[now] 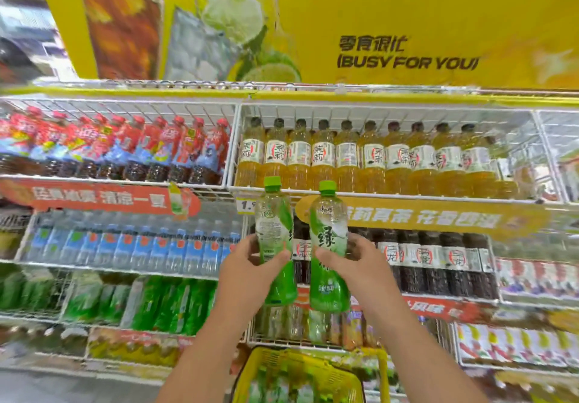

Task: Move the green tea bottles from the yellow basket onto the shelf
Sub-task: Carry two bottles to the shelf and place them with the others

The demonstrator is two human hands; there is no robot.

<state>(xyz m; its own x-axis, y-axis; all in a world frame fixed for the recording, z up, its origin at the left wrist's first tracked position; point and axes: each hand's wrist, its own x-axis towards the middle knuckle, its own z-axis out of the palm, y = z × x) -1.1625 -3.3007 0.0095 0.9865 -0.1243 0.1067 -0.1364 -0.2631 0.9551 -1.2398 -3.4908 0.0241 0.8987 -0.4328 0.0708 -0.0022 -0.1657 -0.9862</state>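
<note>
I hold two green tea bottles upright in front of the shelves. My left hand (247, 264) grips the left green tea bottle (274, 227), whose back label faces me. My right hand (354, 264) grips the right green tea bottle (329, 230), its front label showing a large green character. Both have green caps and reach up to the edge of the yellow-tea shelf (391, 197). Below my arms sits the yellow basket (250, 371) with several more green bottles inside, blurred.
White wire shelves fill the view: red-labelled bottles (125, 148) top left, yellow tea bottles (360, 158) top right, water bottles (131, 246) mid left, dark tea bottles (438, 261) mid right, green bottles (163, 305) lower left. A yellow banner (407, 54) hangs above.
</note>
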